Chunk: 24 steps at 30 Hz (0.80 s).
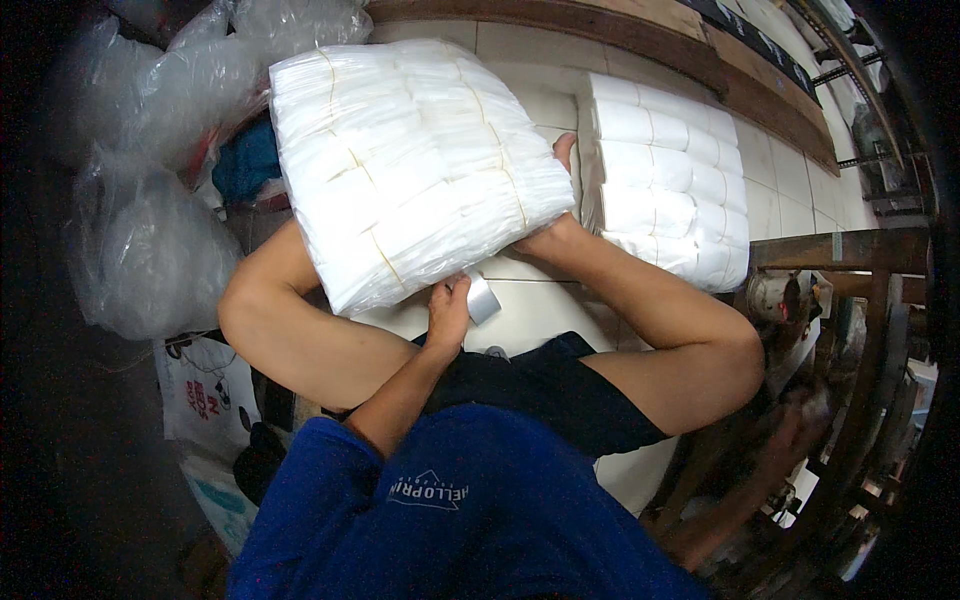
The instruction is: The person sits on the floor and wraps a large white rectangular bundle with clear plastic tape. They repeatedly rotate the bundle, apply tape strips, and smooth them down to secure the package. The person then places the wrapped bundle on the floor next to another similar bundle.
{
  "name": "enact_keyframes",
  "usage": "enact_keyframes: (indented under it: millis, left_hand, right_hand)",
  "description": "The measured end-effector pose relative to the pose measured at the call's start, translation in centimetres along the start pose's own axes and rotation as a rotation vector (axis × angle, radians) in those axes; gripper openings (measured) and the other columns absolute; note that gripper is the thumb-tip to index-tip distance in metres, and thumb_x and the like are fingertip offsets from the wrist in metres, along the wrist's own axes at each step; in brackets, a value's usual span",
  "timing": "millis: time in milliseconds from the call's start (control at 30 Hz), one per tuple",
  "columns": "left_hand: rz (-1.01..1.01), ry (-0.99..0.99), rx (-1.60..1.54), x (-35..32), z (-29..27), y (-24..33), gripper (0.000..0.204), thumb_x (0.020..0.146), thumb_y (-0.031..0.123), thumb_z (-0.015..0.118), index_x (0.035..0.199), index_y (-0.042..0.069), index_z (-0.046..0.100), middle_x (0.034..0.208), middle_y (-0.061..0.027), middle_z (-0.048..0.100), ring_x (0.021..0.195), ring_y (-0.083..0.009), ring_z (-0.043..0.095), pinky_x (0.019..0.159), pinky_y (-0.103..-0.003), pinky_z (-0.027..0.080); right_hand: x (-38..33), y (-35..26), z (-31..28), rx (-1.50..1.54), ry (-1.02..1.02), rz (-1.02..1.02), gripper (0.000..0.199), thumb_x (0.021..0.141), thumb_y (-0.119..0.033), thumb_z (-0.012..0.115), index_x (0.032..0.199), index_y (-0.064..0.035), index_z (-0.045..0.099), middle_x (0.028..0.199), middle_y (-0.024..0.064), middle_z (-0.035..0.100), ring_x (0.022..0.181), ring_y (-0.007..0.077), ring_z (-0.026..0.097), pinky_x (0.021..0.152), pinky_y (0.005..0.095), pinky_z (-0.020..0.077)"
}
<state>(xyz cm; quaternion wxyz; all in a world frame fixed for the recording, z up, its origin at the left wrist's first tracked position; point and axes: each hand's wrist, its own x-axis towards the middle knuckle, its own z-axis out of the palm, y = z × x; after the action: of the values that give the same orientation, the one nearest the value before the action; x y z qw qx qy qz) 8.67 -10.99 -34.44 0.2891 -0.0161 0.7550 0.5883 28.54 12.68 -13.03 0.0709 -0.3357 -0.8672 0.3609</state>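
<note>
The left hand (448, 312) is closed around a small pale roll of tape (483, 297), thumb on top, with the roll sticking out to the hand's right. Directly above the hand, touching or almost touching its knuckles, lies a large pillow-shaped bundle of white folded packets wrapped in clear film and tied with thin yellowish bands (415, 165). It tilts, its lower edge toward the hand, and seems to rest across the person's bare bent legs, one knee (245, 310) to the hand's left and the other (745, 360) to its right.

Further right of the hand, beyond the shin, a second stack of white banded packets (668, 190) stands on the pale tiled floor (780, 190). Far to the hand's left sit crumpled clear plastic bags (150, 250).

The right hand (795, 415) is only a blurred shape low on the right by a dark wooden frame (850, 250); I cannot tell whether it is open or closed.

In my judgement the main risk is the bundle sliding down off the legs, since no hand clearly steadies it and the film is slick. A shifting knee could tip it onto the tape hand, or slacken the bands so packets fan out. The roll, pinched one-handed, could also slip free.
</note>
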Motion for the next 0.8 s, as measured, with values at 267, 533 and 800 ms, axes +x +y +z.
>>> enact_keyframes:
  millis: [267,533,800]
  left_hand:
    - [-0.108,-0.227,-0.357,-0.9,-0.5,3.4,0.036,0.094,0.016,0.049,0.124,-0.004,0.042,0.1,-0.0203,0.066,0.082,-0.025,0.068,0.072,-0.037,0.056]
    - [0.276,0.128,0.442,-0.4,0.1,1.2,0.037,0.095,0.022,0.052,0.12,-0.005,0.047,0.103,-0.0198,0.064,0.096,-0.0305,0.064,0.086,-0.04,0.049]
    - [0.099,-0.095,0.096,-1.0,-0.6,2.2,0.046,0.092,0.025,0.053,0.126,-0.005,0.048,0.115,-0.0227,0.06,0.111,-0.0317,0.055,0.099,-0.037,0.039]
  right_hand:
    - [3.2,-7.7,6.6,-0.151,-0.432,-0.313,0.023,0.094,-0.017,0.053,0.108,0.001,0.056,0.097,0.0207,0.06,0.096,0.0336,0.06,0.082,0.0416,0.049]
    - [6.3,-8.1,13.8,-0.432,-0.679,-0.324,0.029,0.093,-0.026,0.054,0.101,0.0016,0.055,0.094,0.026,0.06,0.088,0.0432,0.06,0.077,0.0506,0.0481]
    - [6.7,-7.7,15.2,-0.351,-0.624,-0.372,0.035,0.093,-0.032,0.054,0.103,0.0016,0.055,0.091,0.0258,0.061,0.085,0.0442,0.061,0.076,0.0513,0.0489]
